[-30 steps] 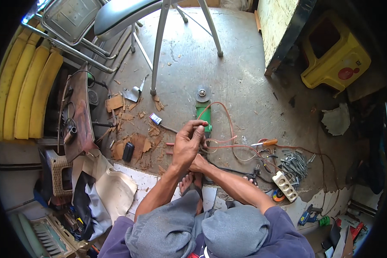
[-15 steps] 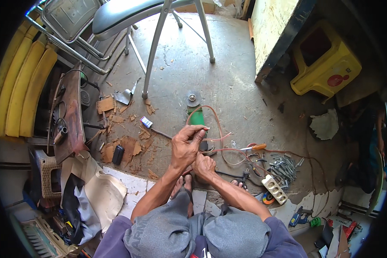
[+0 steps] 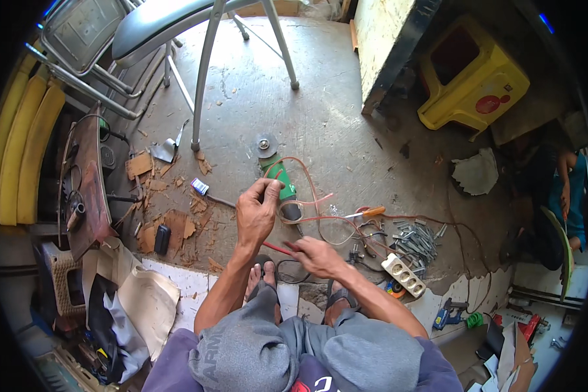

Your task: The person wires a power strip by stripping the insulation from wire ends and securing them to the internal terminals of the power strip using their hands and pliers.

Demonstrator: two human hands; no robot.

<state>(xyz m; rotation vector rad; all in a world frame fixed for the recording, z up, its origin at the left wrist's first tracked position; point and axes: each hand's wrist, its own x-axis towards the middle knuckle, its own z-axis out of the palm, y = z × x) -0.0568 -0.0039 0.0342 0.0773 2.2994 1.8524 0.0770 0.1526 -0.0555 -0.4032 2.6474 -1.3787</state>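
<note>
My left hand (image 3: 257, 212) is raised over the floor, thumb and fingers pinched on the end of a thin reddish electric wire (image 3: 307, 171). That wire loops over the grinder and trails right. Lower and to the right, my right hand (image 3: 320, 257) is closed round a thin red thing (image 3: 277, 247) that sticks out leftward; its kind is partly hidden by the fingers. Beneath the wire lies a green angle grinder (image 3: 282, 178), its disc (image 3: 264, 145) pointing away from me. An orange-handled screwdriver (image 3: 372, 212) rests just right of the wire loops.
A white power strip (image 3: 404, 276) lies beside a heap of metal fasteners (image 3: 417, 245). Torn brown cardboard (image 3: 176, 225) litters the left floor. Ahead stands a metal-legged chair (image 3: 206, 78); a yellow stool (image 3: 480, 85) is far right. Another person's hand (image 3: 565, 196) shows at the right edge.
My hands have drawn apart: the left stays raised with the wire, while the right has moved lower and to the right, baring the red thing. The view has shifted slightly.
</note>
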